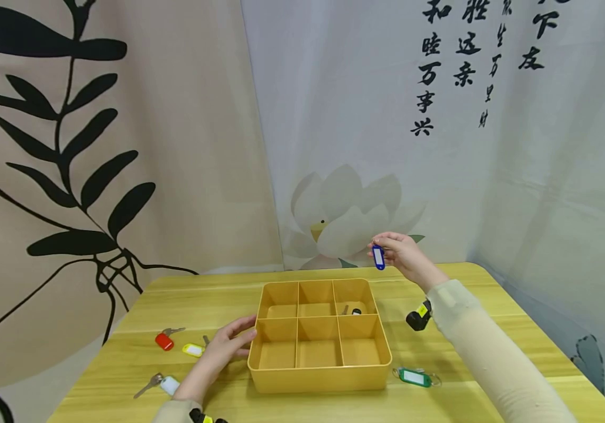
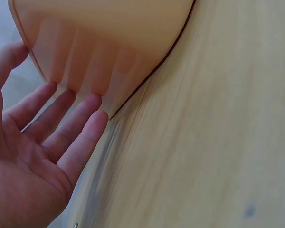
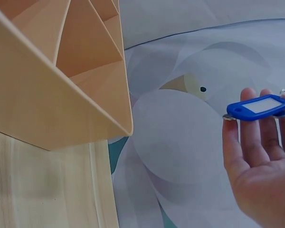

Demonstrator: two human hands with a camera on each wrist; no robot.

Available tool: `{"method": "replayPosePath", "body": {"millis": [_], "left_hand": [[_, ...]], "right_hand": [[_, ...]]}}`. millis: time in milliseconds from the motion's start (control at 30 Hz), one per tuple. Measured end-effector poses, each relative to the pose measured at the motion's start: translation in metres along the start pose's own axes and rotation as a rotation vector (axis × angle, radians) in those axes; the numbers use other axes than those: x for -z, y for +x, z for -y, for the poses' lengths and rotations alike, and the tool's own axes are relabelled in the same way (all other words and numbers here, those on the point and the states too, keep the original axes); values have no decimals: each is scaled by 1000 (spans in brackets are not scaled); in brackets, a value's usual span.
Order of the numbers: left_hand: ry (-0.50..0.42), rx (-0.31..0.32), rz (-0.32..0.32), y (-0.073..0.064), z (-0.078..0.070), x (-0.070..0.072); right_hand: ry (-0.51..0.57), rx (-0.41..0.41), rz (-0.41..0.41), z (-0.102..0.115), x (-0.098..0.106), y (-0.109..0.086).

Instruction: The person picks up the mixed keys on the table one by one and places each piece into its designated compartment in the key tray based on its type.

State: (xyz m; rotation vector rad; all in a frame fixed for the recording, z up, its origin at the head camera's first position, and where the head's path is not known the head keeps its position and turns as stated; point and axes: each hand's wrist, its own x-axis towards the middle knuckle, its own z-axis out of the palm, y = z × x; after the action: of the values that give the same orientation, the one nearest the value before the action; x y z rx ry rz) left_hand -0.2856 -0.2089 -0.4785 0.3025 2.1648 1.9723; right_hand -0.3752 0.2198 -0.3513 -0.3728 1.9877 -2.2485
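Observation:
My right hand (image 1: 399, 251) is raised behind the box's back right corner and pinches a blue key tag (image 1: 379, 257) with a white label. In the right wrist view, the blue key tag (image 3: 259, 107) lies across the fingertips, with bits of metal at its ends. The left hand (image 1: 227, 341) rests against the left side of a yellow divided box (image 1: 319, 380). Its fingers (image 2: 83, 140) are slightly bent, their tips touching the box wall (image 2: 104, 33) in the left wrist view. A key with a dark tag (image 1: 356, 312) lies in the box's back right compartment.
Left of the box lie a red key tag (image 1: 164, 341), a yellow key tag (image 1: 193, 350) and a white key tag (image 1: 169, 385), each by a key. A green key tag (image 1: 414, 377) lies to the right. A printed curtain (image 1: 202, 147) hangs behind the wooden table (image 1: 175, 299).

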Motion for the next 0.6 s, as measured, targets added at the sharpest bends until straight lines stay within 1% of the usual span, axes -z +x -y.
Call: {"method": "replayPosePath", "body": {"millis": [267,467,600], "left_hand": [[-5,-8,-30,-1,0,-3],[-7,-5,-24,1,2,-7],[3,-2,-51,-3,2,-6]], "right_hand": [[-3,3,4,0,-4,0],[12,0,-9,3,-5,-3],[-2,3,13,4,-9,-3]]}}
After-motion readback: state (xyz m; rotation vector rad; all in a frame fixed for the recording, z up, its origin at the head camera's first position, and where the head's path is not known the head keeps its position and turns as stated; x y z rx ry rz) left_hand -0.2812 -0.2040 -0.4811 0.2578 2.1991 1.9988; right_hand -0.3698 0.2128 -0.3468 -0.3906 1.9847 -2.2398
